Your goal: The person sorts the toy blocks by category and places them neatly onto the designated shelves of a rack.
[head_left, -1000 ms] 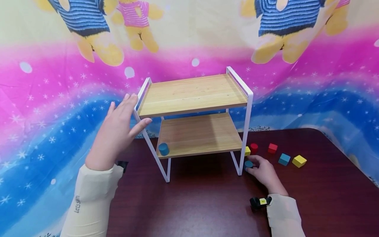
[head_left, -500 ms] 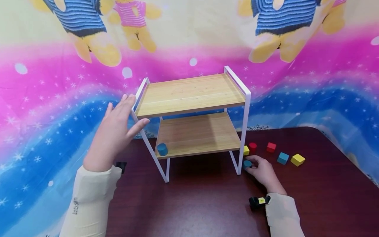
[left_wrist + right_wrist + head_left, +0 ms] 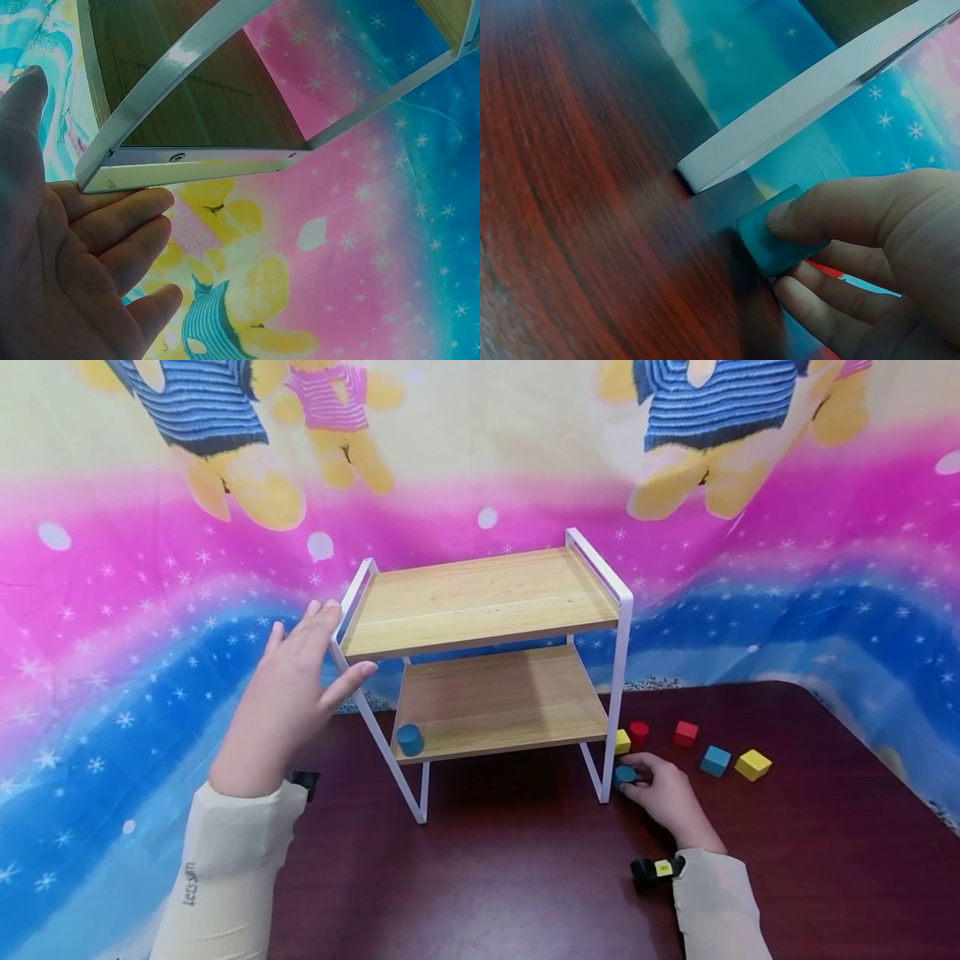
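Note:
A two-tier wooden shelf (image 3: 480, 602) with a white metal frame stands on the dark table. My left hand (image 3: 281, 706) is at its upper left corner, fingers straight; in the left wrist view the fingers (image 3: 124, 217) touch the white frame (image 3: 180, 60). On the lower tier, near the front left corner, sits a blue cylinder (image 3: 410, 740). My right hand (image 3: 667, 797) pinches a second blue cylinder (image 3: 624, 777) beside the shelf's right front leg. In the right wrist view the thumb lies against this blue cylinder (image 3: 769, 240), low at the tabletop.
Right of the shelf lie a yellow block (image 3: 622, 742), a red cylinder (image 3: 639, 732), a red cube (image 3: 686, 733), a blue cube (image 3: 716, 761) and a yellow cube (image 3: 753, 765). A printed cloth (image 3: 150, 610) hangs behind the table (image 3: 480, 877).
The whole head view has shifted slightly. Both hands, the shelf and the blocks keep their places relative to each other.

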Demonstrator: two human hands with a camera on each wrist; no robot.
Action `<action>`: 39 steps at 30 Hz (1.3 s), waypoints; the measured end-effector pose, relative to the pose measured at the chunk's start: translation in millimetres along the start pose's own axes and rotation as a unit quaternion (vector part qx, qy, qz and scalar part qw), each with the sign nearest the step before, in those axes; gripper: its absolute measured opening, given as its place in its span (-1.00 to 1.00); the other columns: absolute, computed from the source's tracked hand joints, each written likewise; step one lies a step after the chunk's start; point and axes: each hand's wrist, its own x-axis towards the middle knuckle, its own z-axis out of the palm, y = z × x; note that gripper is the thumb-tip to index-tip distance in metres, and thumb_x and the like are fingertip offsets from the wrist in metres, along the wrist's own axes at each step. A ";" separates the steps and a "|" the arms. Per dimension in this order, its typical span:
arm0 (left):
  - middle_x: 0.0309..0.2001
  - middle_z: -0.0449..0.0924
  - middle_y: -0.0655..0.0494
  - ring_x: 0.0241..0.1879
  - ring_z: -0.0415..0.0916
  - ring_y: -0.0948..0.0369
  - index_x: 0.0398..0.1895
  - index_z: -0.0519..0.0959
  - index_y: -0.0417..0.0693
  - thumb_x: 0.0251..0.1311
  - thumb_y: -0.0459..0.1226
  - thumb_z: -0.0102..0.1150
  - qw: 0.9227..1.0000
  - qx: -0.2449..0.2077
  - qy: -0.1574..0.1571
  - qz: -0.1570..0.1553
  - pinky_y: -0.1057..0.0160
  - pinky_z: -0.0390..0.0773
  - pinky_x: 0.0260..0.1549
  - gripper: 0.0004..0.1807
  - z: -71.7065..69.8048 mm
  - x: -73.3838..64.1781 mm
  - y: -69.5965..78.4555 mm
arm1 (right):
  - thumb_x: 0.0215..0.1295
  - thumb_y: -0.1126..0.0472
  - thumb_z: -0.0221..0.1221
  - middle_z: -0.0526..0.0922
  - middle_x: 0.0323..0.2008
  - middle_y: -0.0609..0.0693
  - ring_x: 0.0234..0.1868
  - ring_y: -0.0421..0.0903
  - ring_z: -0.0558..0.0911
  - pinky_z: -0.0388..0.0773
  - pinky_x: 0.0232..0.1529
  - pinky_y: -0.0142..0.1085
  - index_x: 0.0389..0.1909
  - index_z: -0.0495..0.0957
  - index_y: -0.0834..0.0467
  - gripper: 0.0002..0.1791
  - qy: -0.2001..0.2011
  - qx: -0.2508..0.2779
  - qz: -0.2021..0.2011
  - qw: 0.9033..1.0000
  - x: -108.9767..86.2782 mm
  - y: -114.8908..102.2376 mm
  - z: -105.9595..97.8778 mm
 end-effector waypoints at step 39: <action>0.40 0.10 -0.15 0.44 -0.14 0.05 0.44 0.06 -0.14 0.22 0.19 0.00 1.000 0.004 -0.008 -0.003 -0.09 -0.30 0.36 -0.12 -2.9 1.2 -2.4 | 0.14 0.26 0.29 0.48 0.06 0.23 -0.08 0.10 0.51 0.56 -0.07 0.00 0.12 0.47 0.20 -0.51 0.017 -0.020 -0.032 0.999 -5.1 -18.8 -11.4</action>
